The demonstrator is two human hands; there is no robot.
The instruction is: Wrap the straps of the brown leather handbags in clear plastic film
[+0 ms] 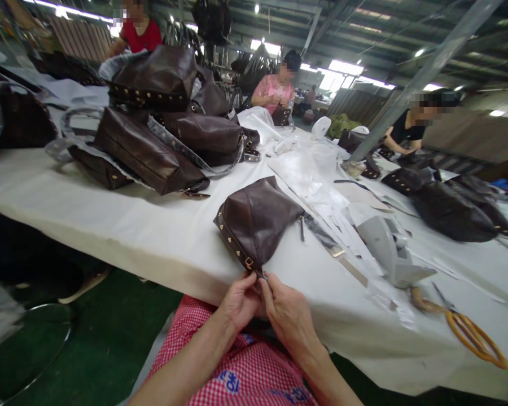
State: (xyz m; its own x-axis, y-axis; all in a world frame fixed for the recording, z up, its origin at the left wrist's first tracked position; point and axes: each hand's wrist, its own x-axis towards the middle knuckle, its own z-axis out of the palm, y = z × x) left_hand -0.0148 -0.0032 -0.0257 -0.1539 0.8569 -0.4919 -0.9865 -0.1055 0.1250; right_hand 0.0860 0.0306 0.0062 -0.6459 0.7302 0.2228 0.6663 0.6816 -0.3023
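Note:
A dark brown leather handbag lies on the white-covered table in front of me, its near corner at the table's edge. Gold studs and a small buckle run along its left side, and a zip pull hangs at its right end. My left hand pinches the bag's near corner below the buckle. Beside it, my right hand is closed on the same corner, thumb and fingers pressed together. The fingertips of both hands meet there, and the exact bit between them is hard to make out.
Brown bags are piled at the left back, with more bags at the right. Clear plastic and paper strips cover the middle. A grey tape dispenser and orange-handled scissors lie to the right. Several people work beyond.

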